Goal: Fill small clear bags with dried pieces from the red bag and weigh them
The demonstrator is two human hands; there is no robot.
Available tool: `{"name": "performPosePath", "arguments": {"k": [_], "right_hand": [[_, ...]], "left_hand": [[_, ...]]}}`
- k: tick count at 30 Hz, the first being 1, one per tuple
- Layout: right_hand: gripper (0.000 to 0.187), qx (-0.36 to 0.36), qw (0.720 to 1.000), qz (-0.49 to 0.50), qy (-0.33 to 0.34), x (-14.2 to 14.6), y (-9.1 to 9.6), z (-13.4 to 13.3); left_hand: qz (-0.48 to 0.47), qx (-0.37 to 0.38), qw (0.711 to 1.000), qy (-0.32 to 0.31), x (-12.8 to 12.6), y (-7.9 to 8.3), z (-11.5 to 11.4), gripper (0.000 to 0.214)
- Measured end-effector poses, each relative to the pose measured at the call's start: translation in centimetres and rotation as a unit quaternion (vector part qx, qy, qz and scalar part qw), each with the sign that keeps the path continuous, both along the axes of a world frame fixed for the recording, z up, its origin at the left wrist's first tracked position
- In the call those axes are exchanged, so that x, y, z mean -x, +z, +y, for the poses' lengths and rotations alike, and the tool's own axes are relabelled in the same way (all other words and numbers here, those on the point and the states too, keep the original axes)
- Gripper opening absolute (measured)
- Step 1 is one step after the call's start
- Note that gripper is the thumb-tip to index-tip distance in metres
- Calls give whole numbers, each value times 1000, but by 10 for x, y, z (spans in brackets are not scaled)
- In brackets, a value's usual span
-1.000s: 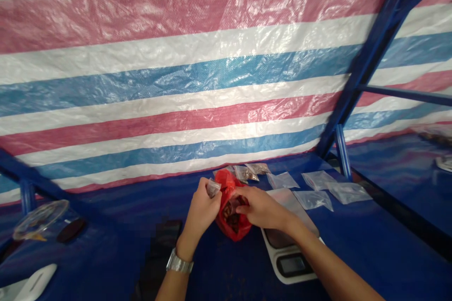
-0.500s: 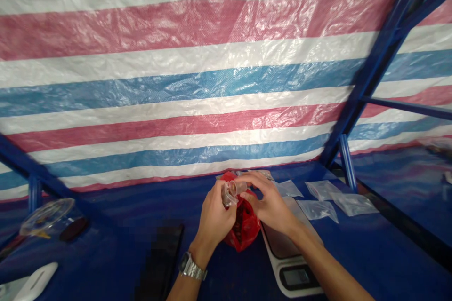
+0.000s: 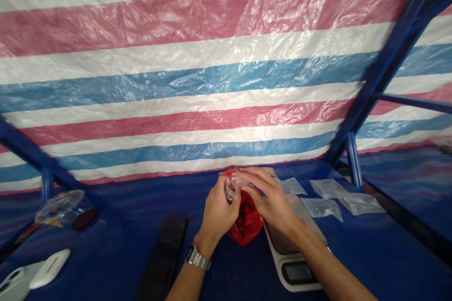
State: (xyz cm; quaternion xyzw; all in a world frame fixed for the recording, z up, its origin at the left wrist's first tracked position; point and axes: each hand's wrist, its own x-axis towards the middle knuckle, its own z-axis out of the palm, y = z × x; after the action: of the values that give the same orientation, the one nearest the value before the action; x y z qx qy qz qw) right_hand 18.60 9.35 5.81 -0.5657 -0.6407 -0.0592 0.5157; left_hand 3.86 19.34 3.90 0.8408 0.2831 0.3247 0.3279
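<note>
- Red bag [image 3: 249, 228]: stands open on the blue bench [image 3: 120, 254], with dark brown pieces inside.
- Left hand [image 3: 221, 209]: over the red bag's left side, its grip closed around a small clear bag [image 3: 230, 192]; a metal-banded watch [image 3: 197, 257] sits on the wrist.
- Right hand [image 3: 273, 202]: over the red bag's right side, its grip narrowed on a small clear cup [image 3: 240, 178], thumb below and fingers above.
- The cup is tilted sideways above the red bag, at the small clear bag's mouth; whether it reaches inside, I cannot tell.
- Scale [image 3: 277, 240]: just right of the red bag, partly under the right forearm.
- Flat clear bags [image 3: 321, 209]: farther right of the red bag, some overlapping.
- White case [image 3: 50, 269]: well left of the red bag, against a phone [image 3: 16, 282].
</note>
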Motion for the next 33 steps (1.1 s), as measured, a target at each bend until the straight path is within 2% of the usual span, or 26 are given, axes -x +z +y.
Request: {"name": "performPosePath", "arguments": {"k": [3,6,9,11,14,18,20,21,25,28,31,33], "right_hand": [[29,35,999,21,12,-4,8,-6],[28,133,989,-7,70,-4,15,-11],[36,221,967,-49,113,-1,16,-12],[37,237,961,-51,131,1,14,-12],[23,202,972,10,122,5,13,-10],[16,173,975,104,95,11,11,-6],[4,154,976,127,87,14,9,-3],[5,139,978,135,81,15,7,-1],[12,66,974,214,39,9,0,5],[23,40,956,291,19,1,0,7],[33,29,940,341,3,-12,6,4],[38,31,933,359,-8,-26,11,-1]], "left_hand": [[-4,6,998,62,1,0,2,12],[-25,-5,992,127,2,-1,4,15],[-51,-13,986,159,2,-3,7,17],[-64,-16,984,167,1,-5,7,18],[-83,-27,982,169,0,-9,6,27],[-80,-69,987,121,-2,-14,1,49],[-76,-91,990,81,-4,-16,-2,49],[-79,-101,990,64,-5,-16,-3,47],[-96,-141,985,27,-10,-18,-6,50],[-89,-156,984,-3,-10,-18,-9,65],[-55,-152,985,-67,-6,-14,-12,90],[-21,-153,982,-104,-4,-10,-15,94]]}}
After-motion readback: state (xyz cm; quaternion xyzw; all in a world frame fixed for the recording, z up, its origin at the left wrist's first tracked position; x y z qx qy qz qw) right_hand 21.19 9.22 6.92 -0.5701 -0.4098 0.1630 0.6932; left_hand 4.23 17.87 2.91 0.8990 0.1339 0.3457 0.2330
